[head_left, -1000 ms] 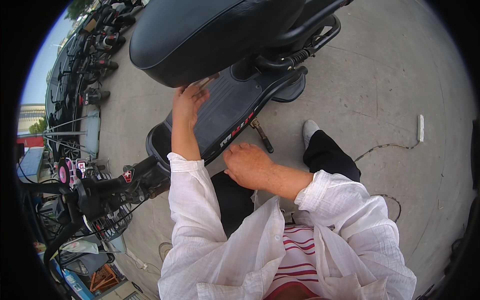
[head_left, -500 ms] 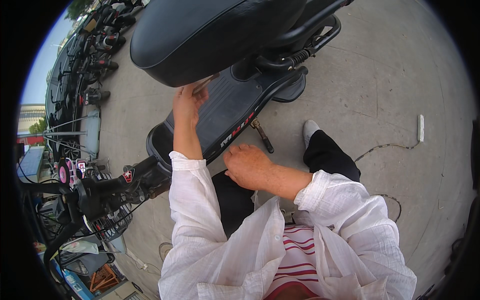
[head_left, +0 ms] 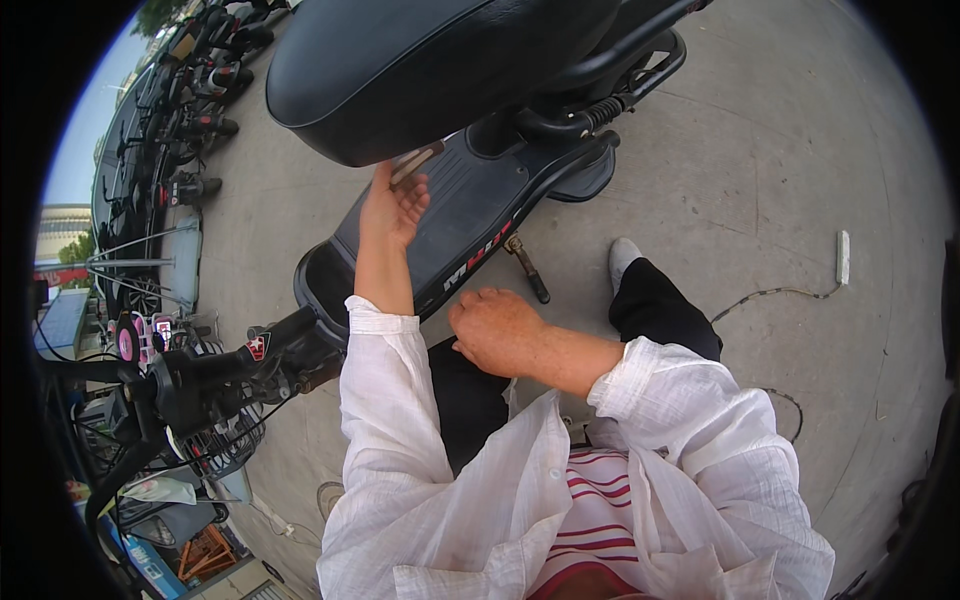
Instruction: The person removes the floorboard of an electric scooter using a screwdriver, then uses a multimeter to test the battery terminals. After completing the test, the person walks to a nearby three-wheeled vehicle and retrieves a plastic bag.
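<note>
A black electric scooter stands across the view, its padded seat [head_left: 400, 75] above a ridged footboard [head_left: 450, 205]. Just under the seat's front edge is my left hand [head_left: 395, 208], palm turned up and fingers half curled. Between its thumb and fingers sits a flat brown and whitish piece [head_left: 416, 162]; the seat hides part of it and the thumb tip, so its kind is unclear. My right hand [head_left: 497, 325] is closed in a loose fist near my knee, beside the footboard's near edge; no object shows in it.
The scooter's handlebar stem [head_left: 285, 340] reaches to the lower left. A kickstand [head_left: 528, 270] hangs below the footboard. A white power strip [head_left: 843, 257] with a cable lies on the concrete at the right. Parked scooters [head_left: 195, 130] line the far left.
My left hand has shifted slightly right and its fingers have loosened to show more of the palm. Seat and footboard sit slightly farther right in view. My right hand has barely moved.
</note>
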Demonstrator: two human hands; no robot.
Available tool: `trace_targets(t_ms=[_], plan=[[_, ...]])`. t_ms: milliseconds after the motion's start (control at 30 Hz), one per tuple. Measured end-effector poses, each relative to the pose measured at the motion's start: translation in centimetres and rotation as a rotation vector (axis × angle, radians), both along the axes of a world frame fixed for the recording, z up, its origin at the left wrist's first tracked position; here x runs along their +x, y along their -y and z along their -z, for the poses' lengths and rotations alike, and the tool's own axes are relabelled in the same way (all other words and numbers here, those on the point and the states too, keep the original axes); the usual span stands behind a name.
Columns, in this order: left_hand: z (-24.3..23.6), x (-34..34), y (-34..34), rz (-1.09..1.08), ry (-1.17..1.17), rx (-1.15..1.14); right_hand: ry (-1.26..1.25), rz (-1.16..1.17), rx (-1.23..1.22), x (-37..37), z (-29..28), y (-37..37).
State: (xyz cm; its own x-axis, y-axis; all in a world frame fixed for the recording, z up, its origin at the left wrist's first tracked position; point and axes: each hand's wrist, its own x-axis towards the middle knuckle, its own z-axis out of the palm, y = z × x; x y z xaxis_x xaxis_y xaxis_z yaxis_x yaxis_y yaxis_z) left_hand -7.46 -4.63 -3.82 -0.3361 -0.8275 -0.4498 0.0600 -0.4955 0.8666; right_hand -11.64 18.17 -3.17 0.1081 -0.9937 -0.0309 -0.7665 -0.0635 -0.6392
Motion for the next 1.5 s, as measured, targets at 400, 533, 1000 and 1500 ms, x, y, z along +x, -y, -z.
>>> trace_targets(t_ms=[400,533,1000,1500], plan=[[-1.0,1.8,0.6,-0.091,-0.029,0.090,0.056,0.185,0.088,-1.2,-1.0,0.8],[-2.3,6.0,1.1,0.091,-0.106,0.040,0.575,0.649,0.058,-3.9,-2.1,2.3],[-4.2,12.4,-2.8,0.427,-0.178,-0.060,1.411,0.718,0.003,-7.0,-2.3,3.1],[-5.2,13.7,-10.5,0.293,-0.260,0.070,1.185,0.975,-0.107,-16.3,-1.0,-0.9]])
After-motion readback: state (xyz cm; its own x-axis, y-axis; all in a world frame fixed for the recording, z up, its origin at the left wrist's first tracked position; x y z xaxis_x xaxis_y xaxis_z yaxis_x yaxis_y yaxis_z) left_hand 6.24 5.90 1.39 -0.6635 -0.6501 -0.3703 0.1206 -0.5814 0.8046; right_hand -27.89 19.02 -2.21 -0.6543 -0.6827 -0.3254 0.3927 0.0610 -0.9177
